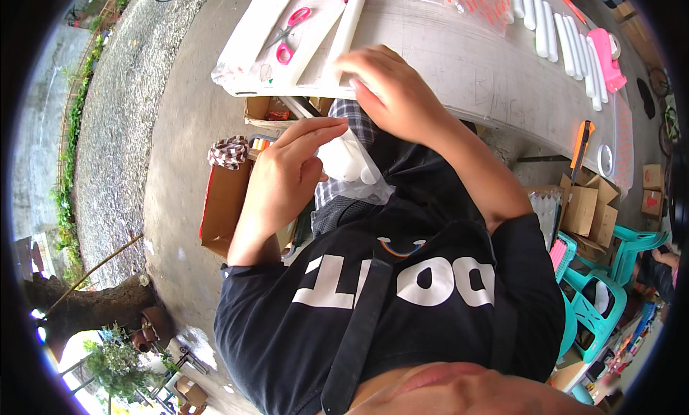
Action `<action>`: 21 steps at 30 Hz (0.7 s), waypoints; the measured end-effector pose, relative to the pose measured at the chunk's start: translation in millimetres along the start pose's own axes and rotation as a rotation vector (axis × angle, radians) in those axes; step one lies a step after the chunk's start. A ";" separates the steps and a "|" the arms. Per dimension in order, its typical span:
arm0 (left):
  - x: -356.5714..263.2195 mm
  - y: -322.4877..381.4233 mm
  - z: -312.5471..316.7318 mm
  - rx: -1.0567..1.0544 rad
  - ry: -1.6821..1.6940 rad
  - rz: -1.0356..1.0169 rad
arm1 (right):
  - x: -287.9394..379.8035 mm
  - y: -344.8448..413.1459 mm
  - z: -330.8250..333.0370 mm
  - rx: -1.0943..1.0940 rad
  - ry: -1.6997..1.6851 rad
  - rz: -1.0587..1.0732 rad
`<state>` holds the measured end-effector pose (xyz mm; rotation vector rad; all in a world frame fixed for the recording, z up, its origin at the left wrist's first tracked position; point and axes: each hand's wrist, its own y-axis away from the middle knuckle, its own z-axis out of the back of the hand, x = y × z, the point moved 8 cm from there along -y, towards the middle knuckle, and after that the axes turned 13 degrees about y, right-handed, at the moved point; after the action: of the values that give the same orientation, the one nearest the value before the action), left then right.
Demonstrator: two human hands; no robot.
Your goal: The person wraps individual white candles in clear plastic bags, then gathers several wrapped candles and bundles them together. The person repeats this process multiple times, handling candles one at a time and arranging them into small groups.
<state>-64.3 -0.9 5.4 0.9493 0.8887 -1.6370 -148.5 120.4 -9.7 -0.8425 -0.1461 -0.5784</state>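
Observation:
My left hand [288, 170] is around a clear plastic bag [379, 191] above my lap, its thumb and fingers at the side of the bag. Several white candles [350, 164] lie inside, their rounded ends towards my chest. Beyond it, my right hand [390, 84] hovers at the near table edge, blurred, thumb and fingers apart. Just past those fingertips lies a thick white candle or candle bundle [349, 24]; contact cannot be made out. To its left, scissors with pink handles [288, 35] rest on white sheet-like material [258, 32].
White candles [570, 46] line the table's [447, 54] right side, near a pink tape dispenser [605, 59]. An orange utility knife [581, 143] and a tape roll [605, 161] lie at the right corner. Cardboard boxes [589, 205] and teal plastic chairs [597, 302] stand right; an open carton [223, 210] stands left.

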 end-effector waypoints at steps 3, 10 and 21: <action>-2.3 -2.5 -1.2 0.014 0.008 -0.003 | -12.9 -5.7 -51.0 0.020 0.394 0.146; 1.8 -3.5 -2.7 -0.013 0.057 0.038 | -7.5 3.6 -8.8 -0.187 0.626 0.229; -3.3 -22.3 -3.8 -0.023 0.017 -0.029 | 57.7 65.2 185.4 -0.477 -0.203 -0.045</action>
<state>-84.7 8.9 9.0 0.9396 0.9347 -1.6425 -46.5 267.0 90.4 -1.3656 -0.2166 -0.5773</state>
